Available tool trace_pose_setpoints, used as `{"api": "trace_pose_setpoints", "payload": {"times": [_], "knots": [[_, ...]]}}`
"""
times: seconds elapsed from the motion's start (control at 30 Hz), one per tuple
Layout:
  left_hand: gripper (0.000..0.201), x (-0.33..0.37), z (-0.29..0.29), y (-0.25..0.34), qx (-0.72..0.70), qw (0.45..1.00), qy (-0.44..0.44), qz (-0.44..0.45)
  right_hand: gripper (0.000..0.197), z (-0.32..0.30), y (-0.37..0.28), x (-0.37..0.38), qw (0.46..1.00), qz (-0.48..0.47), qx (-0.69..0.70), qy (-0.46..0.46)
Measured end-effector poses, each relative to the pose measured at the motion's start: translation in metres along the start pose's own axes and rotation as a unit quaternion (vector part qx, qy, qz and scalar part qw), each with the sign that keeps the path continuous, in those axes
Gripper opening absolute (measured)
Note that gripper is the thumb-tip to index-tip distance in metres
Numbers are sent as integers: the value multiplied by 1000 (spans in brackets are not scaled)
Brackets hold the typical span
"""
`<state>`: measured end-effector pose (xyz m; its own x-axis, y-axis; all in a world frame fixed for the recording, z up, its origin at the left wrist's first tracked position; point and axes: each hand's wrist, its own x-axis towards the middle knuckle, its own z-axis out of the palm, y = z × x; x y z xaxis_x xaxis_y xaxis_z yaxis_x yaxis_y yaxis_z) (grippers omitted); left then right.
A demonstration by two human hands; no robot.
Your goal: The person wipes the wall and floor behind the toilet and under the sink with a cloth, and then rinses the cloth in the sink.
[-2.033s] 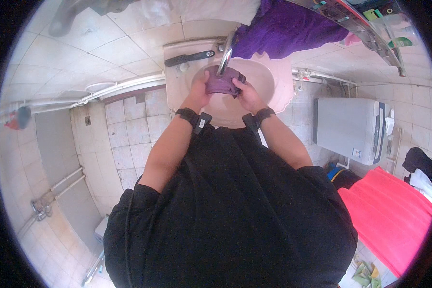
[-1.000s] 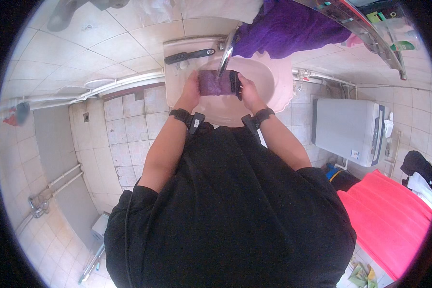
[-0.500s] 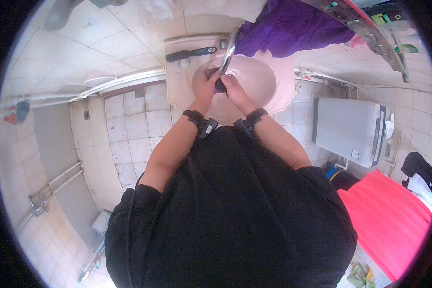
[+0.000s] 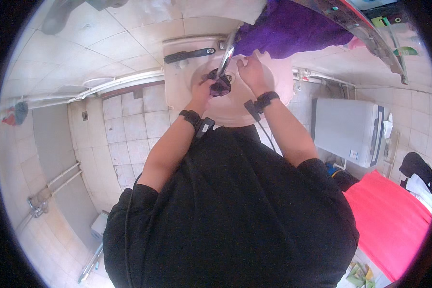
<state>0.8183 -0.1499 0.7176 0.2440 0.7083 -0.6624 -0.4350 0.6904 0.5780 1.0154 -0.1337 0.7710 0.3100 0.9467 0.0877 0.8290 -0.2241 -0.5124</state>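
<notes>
My left hand (image 4: 204,90) is closed on a wet-looking, dark purple crumpled cloth (image 4: 221,87). The cloth hangs in the pink washbasin (image 4: 230,116), right under the end of the chrome faucet (image 4: 228,54). To the right of the faucet, my right hand (image 4: 252,73) is at the basin's back right side, close to the hanging purple towel (image 4: 293,31). Its fingers are curled, and whatever they may hold is hidden. Both wrists wear black straps with small black boxes.
A black hairbrush (image 4: 189,55) lies on the basin's left ledge. White pipes (image 4: 120,85) run along the tiled wall. At right hang a grey-white boxy appliance (image 4: 346,129) and a bright pink towel (image 4: 389,221). A shelf edge (image 4: 369,33) juts out at upper right.
My right hand has let go of the cloth and moved right and back, toward the purple towel. The left hand keeps the cloth under the faucet, and more of the cloth shows.
</notes>
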Motion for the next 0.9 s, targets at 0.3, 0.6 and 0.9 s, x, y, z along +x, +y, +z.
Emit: {"api": "trace_pose_setpoints", "payload": {"times": [0.3, 0.6, 0.9], "knots": [[35, 43, -43, -18, -25, 999, -44, -17, 42, 12, 1, 44, 992, -50, -65, -94], [24, 34, -48, -13, -67, 997, -32, -31, 37, 17, 3, 43, 998, -36, -33, -36], [33, 22, -24, -6, -115, 987, -110, -28, 37, 9, 7, 42, 999, -31, -30, -12]]}}
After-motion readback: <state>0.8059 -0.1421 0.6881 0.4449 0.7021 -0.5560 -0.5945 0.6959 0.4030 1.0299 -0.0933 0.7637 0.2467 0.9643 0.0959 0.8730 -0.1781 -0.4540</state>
